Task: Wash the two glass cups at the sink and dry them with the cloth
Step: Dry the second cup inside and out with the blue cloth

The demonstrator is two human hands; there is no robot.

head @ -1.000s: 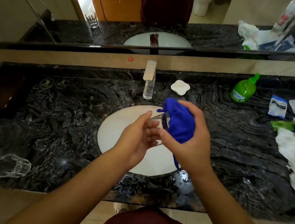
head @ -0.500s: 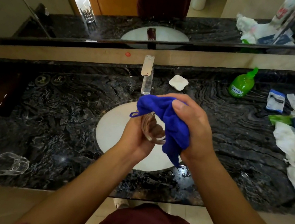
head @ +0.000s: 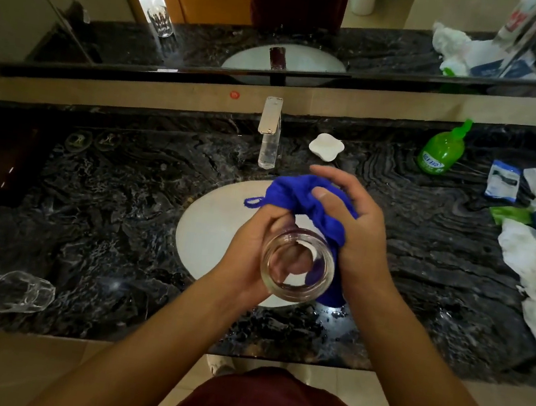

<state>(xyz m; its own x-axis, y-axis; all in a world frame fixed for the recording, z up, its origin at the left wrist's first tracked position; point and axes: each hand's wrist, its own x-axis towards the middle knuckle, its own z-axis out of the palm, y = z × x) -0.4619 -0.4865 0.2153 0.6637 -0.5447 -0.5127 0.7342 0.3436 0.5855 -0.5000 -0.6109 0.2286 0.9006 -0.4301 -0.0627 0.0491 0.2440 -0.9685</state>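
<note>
You are in the drying step for 1 of the 2 cups. Nearest you, both forearms reach out from the lower edge and meet over the near rim of the sink (head: 208, 228). Your left hand (head: 252, 252) is wrapped around the glass cup (head: 297, 265), holding it tipped so its open mouth faces you, fingers curled behind the far wall. Your right hand (head: 355, 235) sits just to the right, touching the cup's side, with the blue cloth (head: 298, 196) bunched in the palm and draped down along the glass; the thumb presses the cloth while the far fingers are loosely spread, so it grips the cloth rather than the cup. To my eye the outside is being wiped; the next move likely calls for pushing cloth into the mouth and turning the cup against it, keeping the left grip firm since wet glass may slip. On the near left of the bench (head: 103, 214), well apart from your hands, the second cup (head: 19, 293) lies on its side. Farther back stands the tap (head: 270, 131), with a white soap dish (head: 326, 146) just right of it, and a green bottle (head: 442, 151) at the far right.
</note>
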